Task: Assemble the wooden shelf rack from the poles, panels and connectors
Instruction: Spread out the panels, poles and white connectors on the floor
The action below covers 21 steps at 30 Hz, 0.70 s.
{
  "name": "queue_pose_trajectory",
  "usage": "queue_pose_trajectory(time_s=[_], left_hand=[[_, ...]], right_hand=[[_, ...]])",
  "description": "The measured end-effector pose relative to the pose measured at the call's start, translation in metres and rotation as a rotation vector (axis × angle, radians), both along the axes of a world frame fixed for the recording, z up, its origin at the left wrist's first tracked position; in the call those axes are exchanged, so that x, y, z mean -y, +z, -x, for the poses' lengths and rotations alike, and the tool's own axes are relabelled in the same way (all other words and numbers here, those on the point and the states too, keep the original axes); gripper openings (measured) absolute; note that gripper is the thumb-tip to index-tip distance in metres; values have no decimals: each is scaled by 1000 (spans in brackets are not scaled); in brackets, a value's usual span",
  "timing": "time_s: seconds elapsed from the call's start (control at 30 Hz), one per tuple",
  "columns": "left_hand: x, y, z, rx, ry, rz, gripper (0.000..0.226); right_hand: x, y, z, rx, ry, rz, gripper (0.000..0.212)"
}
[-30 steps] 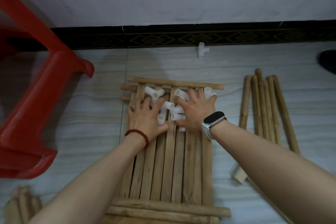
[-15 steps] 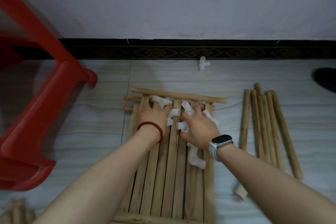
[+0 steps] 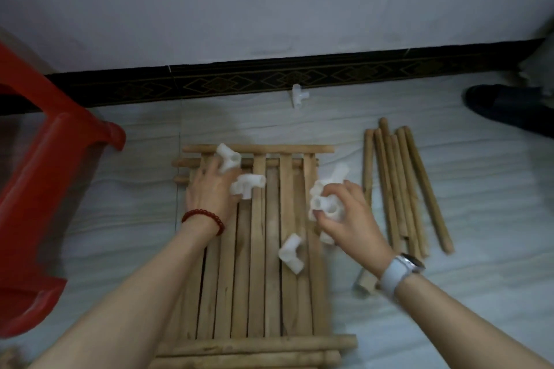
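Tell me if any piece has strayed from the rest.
Yes: one white connector lies alone on the floor by the dark skirting, apart from the connectors at both hands on the slatted panel.

Dim, flat indoor light; motion blur smears the hands (image 3: 344,213), and wide-angle distortion bends the edges.

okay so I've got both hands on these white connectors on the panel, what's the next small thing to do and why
Probably carry the connectors in your right hand toward the poles beside the panel, since they are already gripped and the poles lie just right of it.
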<state>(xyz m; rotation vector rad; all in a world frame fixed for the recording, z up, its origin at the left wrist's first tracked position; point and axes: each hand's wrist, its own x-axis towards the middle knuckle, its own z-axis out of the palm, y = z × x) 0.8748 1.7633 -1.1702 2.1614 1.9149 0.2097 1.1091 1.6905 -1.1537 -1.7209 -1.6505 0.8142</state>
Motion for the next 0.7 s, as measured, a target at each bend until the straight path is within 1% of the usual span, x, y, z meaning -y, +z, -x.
queue_pose_trajectory(time_s=[0.07,0.1,0.17,0.23,0.3,0.37,0.4,0.43,0.47,0.57,0.63,0.7], left_hand=[[10,11,-4,137,-3,-38,36],[18,17,-7,186,-61,-63,36],[39,27,-21,246,-241,-77,43],[61,35,-51,312,-379,-28,45],[86,39,-94,405,-479,98,40],[115,33,-145,458,-594,210,34],[132,27,-169,462,-635,268,31],[147,21,-188,438,-663,333,29],[161,13,-204,377,-698,393,29],[192,-13,-231,199,-826,504,30],[208,-27,-233,127,-896,521,33],[220,-38,-230,51,-969,536,38]], right_hand=[[20,5,-30,-30,-165,-65,34],[30,6,-46,-17,-231,-75,33],[57,0,-80,26,-342,-1,28],[85,-10,-112,123,-406,129,25],[111,-20,-137,260,-428,314,24],[134,-28,-156,396,-408,534,27],[146,-31,-164,434,-374,606,29],[156,-35,-168,431,-326,639,30],[164,-37,-172,390,-279,648,30],[177,-31,-180,157,-199,645,22],[180,-24,-184,45,-238,636,10],[184,-20,-187,44,-326,605,7]])
